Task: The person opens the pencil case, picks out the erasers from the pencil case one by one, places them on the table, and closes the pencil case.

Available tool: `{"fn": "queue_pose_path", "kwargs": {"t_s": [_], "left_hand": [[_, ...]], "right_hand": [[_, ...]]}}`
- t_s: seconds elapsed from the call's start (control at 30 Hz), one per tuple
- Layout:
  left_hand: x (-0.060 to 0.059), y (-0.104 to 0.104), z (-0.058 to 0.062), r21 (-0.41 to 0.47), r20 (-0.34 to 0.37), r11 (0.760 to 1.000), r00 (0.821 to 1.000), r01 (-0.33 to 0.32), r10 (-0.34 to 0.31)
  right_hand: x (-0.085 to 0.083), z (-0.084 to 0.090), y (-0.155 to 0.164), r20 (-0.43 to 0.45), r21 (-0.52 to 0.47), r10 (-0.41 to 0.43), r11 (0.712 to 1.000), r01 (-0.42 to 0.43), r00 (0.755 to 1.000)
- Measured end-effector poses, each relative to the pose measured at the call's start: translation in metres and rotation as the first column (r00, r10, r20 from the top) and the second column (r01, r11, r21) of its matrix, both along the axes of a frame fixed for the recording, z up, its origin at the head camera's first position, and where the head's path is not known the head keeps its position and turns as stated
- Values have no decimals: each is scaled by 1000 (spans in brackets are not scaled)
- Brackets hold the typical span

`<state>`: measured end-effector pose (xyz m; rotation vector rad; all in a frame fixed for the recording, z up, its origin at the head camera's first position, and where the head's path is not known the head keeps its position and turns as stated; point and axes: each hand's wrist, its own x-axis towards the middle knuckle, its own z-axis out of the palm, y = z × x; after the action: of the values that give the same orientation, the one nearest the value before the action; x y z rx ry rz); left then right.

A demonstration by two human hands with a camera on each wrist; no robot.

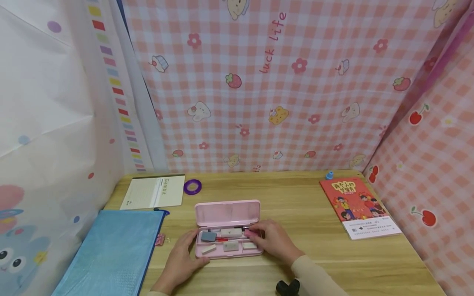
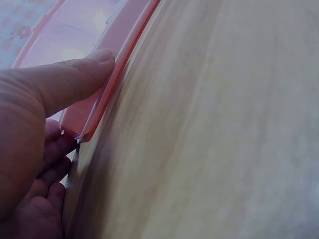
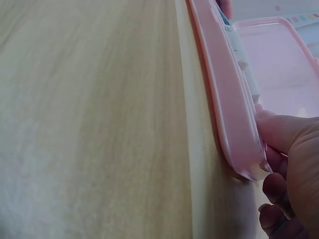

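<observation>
An open pink pencil case (image 1: 227,255) lies in the middle of the wooden desk (image 1: 296,205), its lid (image 1: 227,213) folded back flat. The tray holds a grey eraser (image 1: 208,236), a red pen (image 1: 230,239) and small white erasers (image 1: 231,246). My left hand (image 1: 194,246) holds the case's front left corner; in the left wrist view the left hand (image 2: 82,104) has its thumb (image 2: 94,62) on the pink rim (image 2: 132,35) and its fingers curled by the end. My right hand (image 1: 259,236) grips the right end; in the right wrist view the right hand (image 3: 269,154) has its thumb on the case's edge (image 3: 224,94).
A blue mesh pouch (image 1: 111,250) lies at the front left, with pink clips (image 1: 160,239) beside it. A pale notebook (image 1: 155,192) and a purple tape ring (image 1: 192,186) sit behind. A red book (image 1: 355,205) lies at the right. Patterned cloth walls (image 1: 296,102) enclose the desk.
</observation>
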<state>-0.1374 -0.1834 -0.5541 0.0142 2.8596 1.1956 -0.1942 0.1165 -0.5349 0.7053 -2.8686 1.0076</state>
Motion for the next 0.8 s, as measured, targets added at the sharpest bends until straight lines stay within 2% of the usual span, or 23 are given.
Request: {"fn": "queue_pose_path", "kwargs": {"t_s": [0.1,0.23,0.5,0.63,0.8], "left_hand": [[0,0,1,-2,1,1000,1000,2,-2],[0,0,2,-8,-4,1000,1000,4,-4],[-1,0,2,-18,3,1000,1000,-1,1],[-1,1,2,-11,9,1000,1000,2,-2],[-1,0,1,-4,19,1000,1000,-1,1]], "right_hand": [[-1,1,-1,33,-3,4,1000,-4,999],[-2,2,-3,34,-1,13,1000,-13,999],[-2,-2,-4,-60,-19,39,999,-40,997],[1,0,2,-43,-85,13,996,-17,999],[3,10,23,-4,-165,-79,983,77,997]]}}
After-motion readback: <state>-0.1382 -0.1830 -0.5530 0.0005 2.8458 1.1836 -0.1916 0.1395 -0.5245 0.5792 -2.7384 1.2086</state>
